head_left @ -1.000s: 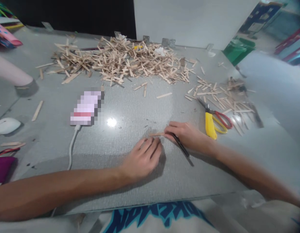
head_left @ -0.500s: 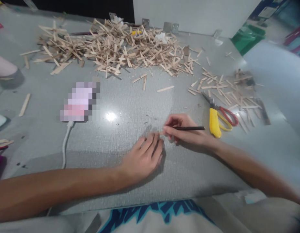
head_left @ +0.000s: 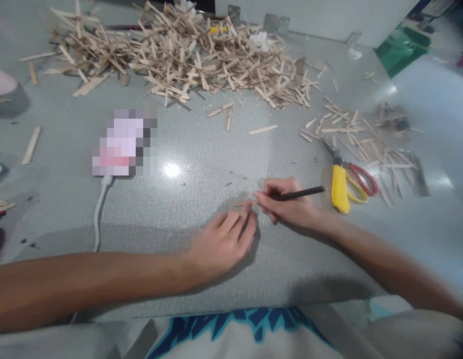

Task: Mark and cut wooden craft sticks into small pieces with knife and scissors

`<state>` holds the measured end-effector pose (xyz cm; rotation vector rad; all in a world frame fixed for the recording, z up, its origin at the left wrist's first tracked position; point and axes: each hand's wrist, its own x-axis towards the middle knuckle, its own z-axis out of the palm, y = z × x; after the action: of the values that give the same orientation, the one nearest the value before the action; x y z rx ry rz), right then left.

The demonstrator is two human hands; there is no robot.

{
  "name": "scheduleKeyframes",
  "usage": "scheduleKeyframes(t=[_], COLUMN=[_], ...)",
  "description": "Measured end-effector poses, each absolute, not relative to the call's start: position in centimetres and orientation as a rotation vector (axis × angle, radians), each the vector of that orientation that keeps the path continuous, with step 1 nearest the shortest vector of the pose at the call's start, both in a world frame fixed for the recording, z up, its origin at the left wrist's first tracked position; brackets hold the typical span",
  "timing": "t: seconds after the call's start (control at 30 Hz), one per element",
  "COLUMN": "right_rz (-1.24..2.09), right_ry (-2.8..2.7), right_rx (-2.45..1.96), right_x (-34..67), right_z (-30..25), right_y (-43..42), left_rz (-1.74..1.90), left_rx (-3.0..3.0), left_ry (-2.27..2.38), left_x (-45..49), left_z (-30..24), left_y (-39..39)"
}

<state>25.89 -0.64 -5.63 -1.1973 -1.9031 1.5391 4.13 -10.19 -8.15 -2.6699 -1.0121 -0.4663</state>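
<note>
Surface [head_left: 201, 149] below, a pen [head_left: 304, 193] is being clasped by right grip [head_left: 289, 204], a stick [head_left: 239, 204] touched by left grip [head_left: 224, 242], closure unclear.

a single camera, worn on the person's head, looks out from above the 6 o'clock edge of the tabletop [head_left: 201, 149], facing forward and steeply down. it sits near enough to catch the printed shirt front [head_left: 254, 331] at 6 o'clock, the left forearm [head_left: 89, 279] entering from 8 and the right forearm [head_left: 384, 259] from 4. the left hand [head_left: 220, 244] and right hand [head_left: 287, 202] lie near the middle; the view reaches past them to a green bin [head_left: 403, 47] at 2 o'clock.
</note>
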Motion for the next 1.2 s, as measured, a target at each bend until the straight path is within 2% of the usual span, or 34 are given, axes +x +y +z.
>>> scheduleKeyframes(t=[0.47, 0.63, 0.73, 0.87, 0.93, 1.07, 1.2], right_rz=[1.504, 1.609, 1.6, 1.498, 1.469, 1.468, 1.487], right_ry=[-1.898, -1.603, -1.357, -1.288, -1.289, -1.223, -1.106], right_rx=[-1.182, -1.181, -1.146, -1.145, -1.143, -1.1, -0.983], right_x=[25.7, 26.1, 26.8, 27.2, 27.0, 26.1, 25.9], right_z=[-6.0, -4.9, -3.9, -2.7, -2.2, -1.5, -1.1], right_y=[-0.8, 0.2, 1.7, 2.9, 2.7, 1.4, 0.2], left_rz=[-0.379, -0.373, -0.461, -0.694, -0.851, -1.009, -1.2], left_rx=[-2.648, -2.652, -2.641, -2.705, -2.9, -3.367, -3.631], left_ry=[-1.027, -1.027, -0.985, -0.931, -1.071, -1.728, -2.001], left_x=[4.0, 4.0, 3.6, 3.2, 3.5, 5.5, 8.4], left_z=[-8.0, -8.0, -7.9, -6.7, -5.6, -3.1, -2.2], left_y=[-10.5, -10.2, -9.9, -9.4, -8.8, -6.5, -3.7])
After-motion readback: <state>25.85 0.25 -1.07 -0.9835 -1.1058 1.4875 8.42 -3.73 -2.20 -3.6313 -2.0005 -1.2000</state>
